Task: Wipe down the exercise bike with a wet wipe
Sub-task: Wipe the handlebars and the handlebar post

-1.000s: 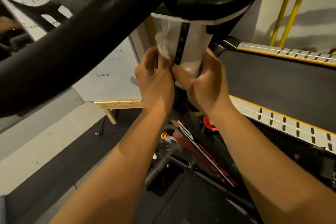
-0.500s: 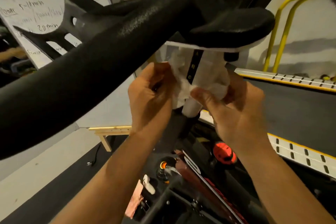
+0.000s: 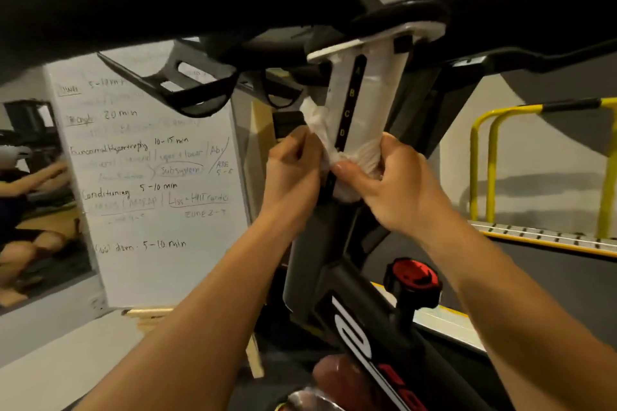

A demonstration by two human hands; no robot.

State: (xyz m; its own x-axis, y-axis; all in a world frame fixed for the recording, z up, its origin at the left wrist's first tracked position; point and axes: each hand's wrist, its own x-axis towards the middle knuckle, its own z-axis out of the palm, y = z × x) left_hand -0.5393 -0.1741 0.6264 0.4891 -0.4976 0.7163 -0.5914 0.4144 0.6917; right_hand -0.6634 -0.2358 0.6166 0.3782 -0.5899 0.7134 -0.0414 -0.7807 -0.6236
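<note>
Black bike frame (image 3: 417, 360) with a red knob (image 3: 414, 279) sits nearest, below the white post (image 3: 374, 93). Both forearms reach up past it.

Left hand (image 3: 293, 170) is on the post's left side, fingers curled, pinching the bunched end of the wet wipe (image 3: 317, 123). Right hand (image 3: 400, 190) is on the post's right side, thumb and fingers pinching the other end against the post's lower front. The wipe wraps the lower post, beside the letter D on its black scale strip.

Change: half a second ago the right hand was looser and the wipe was bunched mostly left of the post. Now it is drawn across the front and gripped at both ends.

Judgement: post wiping is under way, and a sliding rub along it looks likely next. Whether the handlebars (image 3: 167, 3) above the post are done, cannot tell.

Behind the post on the left is a whiteboard (image 3: 150, 160), behind it on the right a yellow rail (image 3: 484, 150).
</note>
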